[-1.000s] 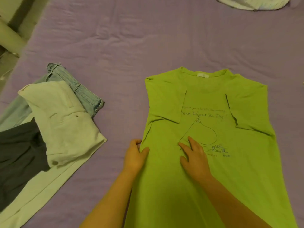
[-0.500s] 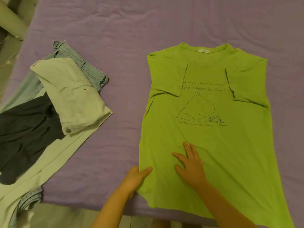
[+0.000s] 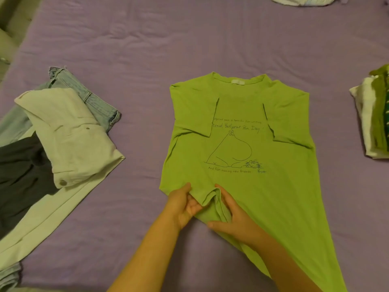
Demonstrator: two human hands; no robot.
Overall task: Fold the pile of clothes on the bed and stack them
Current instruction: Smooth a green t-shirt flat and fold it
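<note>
The green T-shirt [image 3: 248,186] is spread at the centre of the frame on the bed [image 3: 189,49], with both sleeves already turned in. Its lower left hem is gathered and pinched by the left hand [image 3: 183,204] and the right hand [image 3: 233,220]. At the right edge a folded stack [image 3: 372,121] is seen. At the left the white trousers [image 3: 69,133], jeans [image 3: 88,95] and a dark garment [image 3: 21,171] seem not folded yet, so much work probably remains.
</note>
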